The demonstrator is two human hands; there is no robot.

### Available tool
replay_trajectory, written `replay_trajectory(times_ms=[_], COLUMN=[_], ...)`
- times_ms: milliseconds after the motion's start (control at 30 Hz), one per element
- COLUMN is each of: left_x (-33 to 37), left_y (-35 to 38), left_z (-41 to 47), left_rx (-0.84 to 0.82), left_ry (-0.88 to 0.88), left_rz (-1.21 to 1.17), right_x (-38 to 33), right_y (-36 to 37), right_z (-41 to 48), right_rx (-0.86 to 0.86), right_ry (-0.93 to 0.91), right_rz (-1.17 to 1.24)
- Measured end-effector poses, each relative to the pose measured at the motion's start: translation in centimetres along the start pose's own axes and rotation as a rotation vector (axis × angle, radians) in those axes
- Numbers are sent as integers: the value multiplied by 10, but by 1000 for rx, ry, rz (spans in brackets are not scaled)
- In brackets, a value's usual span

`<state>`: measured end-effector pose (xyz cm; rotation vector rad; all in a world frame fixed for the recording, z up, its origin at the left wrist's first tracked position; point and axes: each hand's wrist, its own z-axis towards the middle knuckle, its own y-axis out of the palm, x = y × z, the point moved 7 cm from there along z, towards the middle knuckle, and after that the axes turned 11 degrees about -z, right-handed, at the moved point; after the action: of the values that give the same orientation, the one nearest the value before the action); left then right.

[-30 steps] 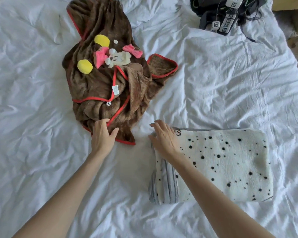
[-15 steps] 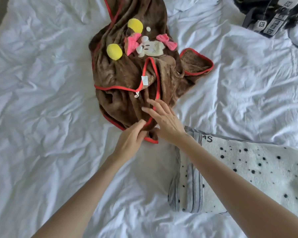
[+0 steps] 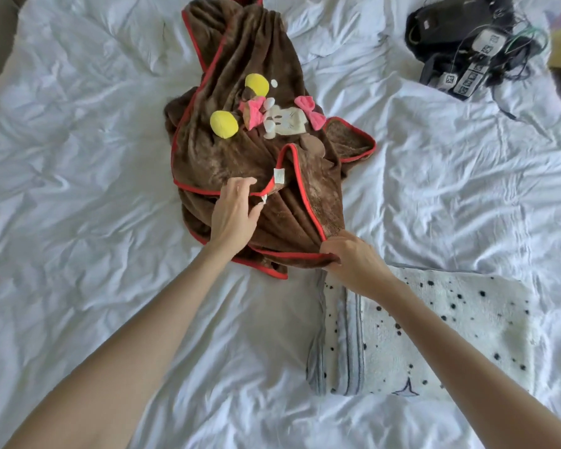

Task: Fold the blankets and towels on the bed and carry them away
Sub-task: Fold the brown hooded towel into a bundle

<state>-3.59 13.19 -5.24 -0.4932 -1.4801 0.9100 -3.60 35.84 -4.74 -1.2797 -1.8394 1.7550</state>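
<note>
A crumpled brown blanket [image 3: 250, 150] with red trim, yellow pompoms and pink bows lies in a heap in the middle of the bed. My left hand [image 3: 235, 215] pinches its red edge near a small white label. My right hand [image 3: 347, 257] grips a corner of the same blanket at its near right side, fingers curled round the trim. A folded white blanket with black spots [image 3: 434, 332] lies at the near right, partly under my right forearm.
The bed is covered with a rumpled white sheet [image 3: 78, 189]. A black bag with cables and tagged devices [image 3: 467, 43] lies at the far right corner. The bed's left edge shows at the far left.
Both hands have taken hold of the brown blanket. The left hand moved up to the trim by the label, the right hand drew a corner out toward the near right.
</note>
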Motion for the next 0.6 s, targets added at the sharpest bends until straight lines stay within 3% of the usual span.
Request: replay_trajectory(times_ms=[100,267,400,500,600], left_x=[-19,-8,-10,-12,0], left_y=[25,44,57,59,54], left_z=[22,30,37,40,37], left_rx=[-138,-140,-208,-187,-107], left_ry=[-113,53,-27,-72,-71], left_rz=[123,119,152,219,27], right_x=[17,31,40,38,32], right_y=[-1,5,5,-6,-14], right_z=[-10,-20,-25,-23,-22], right_rx=[-1,-24,-60,40,158], right_ry=[110,185,236,280,339], right_rz=[56,58,96,105,42])
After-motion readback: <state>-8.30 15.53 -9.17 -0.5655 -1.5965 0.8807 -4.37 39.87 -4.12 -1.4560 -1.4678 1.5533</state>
